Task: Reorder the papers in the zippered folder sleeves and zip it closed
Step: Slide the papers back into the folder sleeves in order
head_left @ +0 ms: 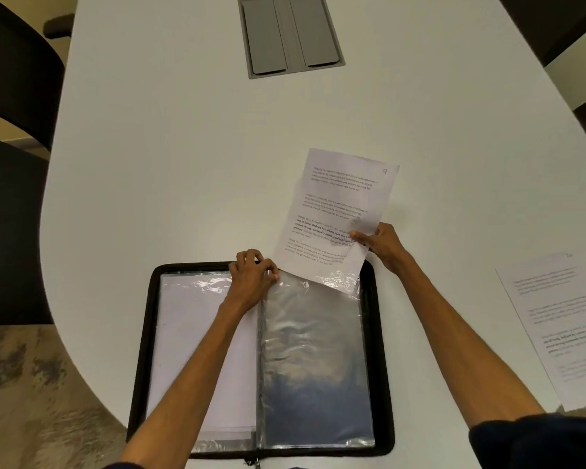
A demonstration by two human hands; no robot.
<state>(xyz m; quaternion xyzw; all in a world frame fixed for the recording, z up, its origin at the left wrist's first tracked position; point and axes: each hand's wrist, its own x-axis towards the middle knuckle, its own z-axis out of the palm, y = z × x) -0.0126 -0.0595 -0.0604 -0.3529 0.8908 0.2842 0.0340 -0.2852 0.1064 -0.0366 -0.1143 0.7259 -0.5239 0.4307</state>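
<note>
From the head camera I see the zippered folder (142, 350) lying open on the white table (170, 157) at six o'clock, a white sheet in its left sleeve (190, 350) and the right sleeve (315, 360) shiny and crinkled. My left hand (251, 277) pinches the top edge of the right sleeve near the spine, while my right hand (381, 243) — at about three o'clock from it — grips a printed paper (335, 211) by its right edge, the sheet's lower corner tucked in the sleeve's mouth and the rest tilted toward one o'clock. A second printed sheet (562, 326) lies flat at four o'clock, well apart from the folder — a grey hatch (290, 33) sits at twelve.
</note>
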